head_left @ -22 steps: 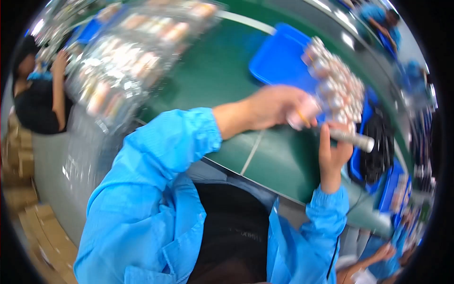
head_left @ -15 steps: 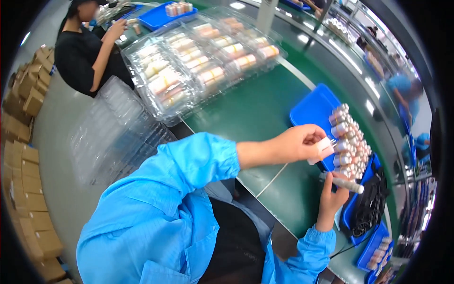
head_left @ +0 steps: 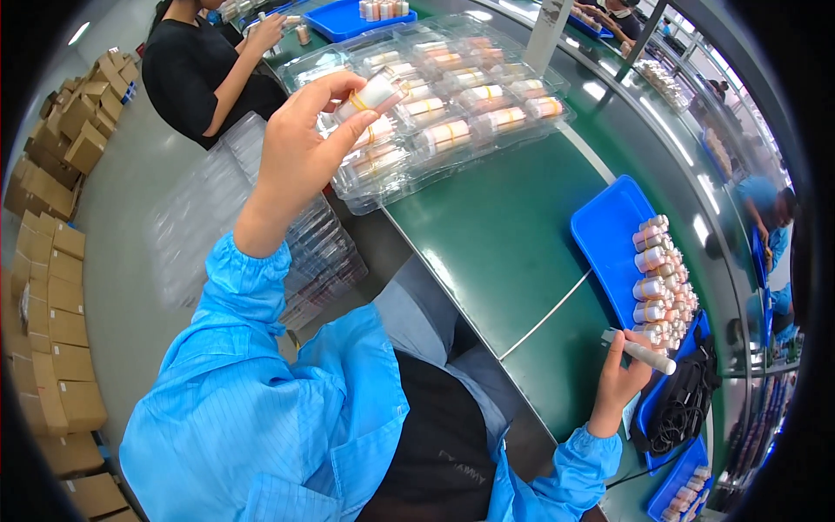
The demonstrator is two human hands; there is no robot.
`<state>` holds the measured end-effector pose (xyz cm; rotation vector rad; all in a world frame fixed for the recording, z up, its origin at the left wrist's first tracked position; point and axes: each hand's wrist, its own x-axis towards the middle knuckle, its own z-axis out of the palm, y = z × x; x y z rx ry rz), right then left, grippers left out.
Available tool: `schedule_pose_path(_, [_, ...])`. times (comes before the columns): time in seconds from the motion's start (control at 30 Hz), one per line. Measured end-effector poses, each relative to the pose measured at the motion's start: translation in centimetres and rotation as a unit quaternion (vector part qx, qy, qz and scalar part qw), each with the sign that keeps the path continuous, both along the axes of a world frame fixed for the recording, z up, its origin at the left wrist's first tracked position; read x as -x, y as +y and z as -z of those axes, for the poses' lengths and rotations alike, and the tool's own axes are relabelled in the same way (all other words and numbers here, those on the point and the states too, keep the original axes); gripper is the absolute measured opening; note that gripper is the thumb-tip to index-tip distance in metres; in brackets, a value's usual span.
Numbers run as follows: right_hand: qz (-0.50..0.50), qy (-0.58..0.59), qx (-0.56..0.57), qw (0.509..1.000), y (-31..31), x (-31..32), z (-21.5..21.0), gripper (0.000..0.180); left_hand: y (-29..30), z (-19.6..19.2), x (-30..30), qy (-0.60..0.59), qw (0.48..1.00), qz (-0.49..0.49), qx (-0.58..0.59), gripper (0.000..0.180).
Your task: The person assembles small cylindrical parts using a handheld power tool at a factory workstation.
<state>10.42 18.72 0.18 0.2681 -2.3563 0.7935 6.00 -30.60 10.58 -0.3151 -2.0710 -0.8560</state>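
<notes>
Pinched in the fingers of my left hand [head_left: 296, 152] is a small white-and-pink cylinder [head_left: 374, 94] with a yellow band round it. That hand is raised over the near left part of a clear plastic blister tray [head_left: 365, 202], whose pockets hold several similar banded cylinders [head_left: 445, 135]. My right hand [head_left: 616, 387] is closed round a slim grey-white pen-shaped tool [head_left: 649, 355], low over the bench. Close beyond it, a pile of cylinders [head_left: 654, 285] fills the right side of a blue tray [head_left: 604, 228].
Green bench [head_left: 487, 235] lies between the trays. Black cables [head_left: 674, 404] and another blue tray [head_left: 658, 500] lie at the right. Stacked empty plastic trays [head_left: 196, 222] stand at left, cardboard boxes [head_left: 54, 339] behind them. A person in black [head_left: 196, 74] works at far left.
My left hand has swung left and away from the pile, carrying the banded cylinder to the blister tray. My right hand still holds the tool in about the same place.
</notes>
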Motion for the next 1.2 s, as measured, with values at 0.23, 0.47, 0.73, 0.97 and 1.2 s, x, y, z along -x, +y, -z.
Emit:
schedule_pose_path(0.23, [0.018, -0.025, 0.031, 0.999, 0.1, 0.0, 0.1, 0.013, -1.3, -3.0, 3.6, 0.013, 0.991, -0.005, 0.137, 0.032])
schedule_pose_path(0.47, [0.01, 0.032, -0.018, 0.999, 0.6, -0.2, -0.1, 0.015, -1.3, -5.8, 16.4, -0.03, 0.944, -0.014, 0.329, 0.033])
schedule_pose_path(0.73, [0.005, 0.044, -0.011, 0.999, 0.6, -0.1, 0.3, 0.016, 0.5, -6.5, 18.4, -0.274, 0.935, 0.058, 0.219, 0.033])
schedule_pose_path(0.97, [0.0, 0.042, -0.03, 0.999, 0.4, -0.2, -0.1, 0.016, -0.9, -3.8, 13.7, -0.252, 0.899, -0.021, 0.356, 0.026])
schedule_pose_path(1.2, [0.005, 0.026, -0.031, 0.999, 0.7, -0.2, 0.3, 0.017, -2.2, -2.8, 13.5, -0.247, 0.924, 0.038, 0.291, 0.024])
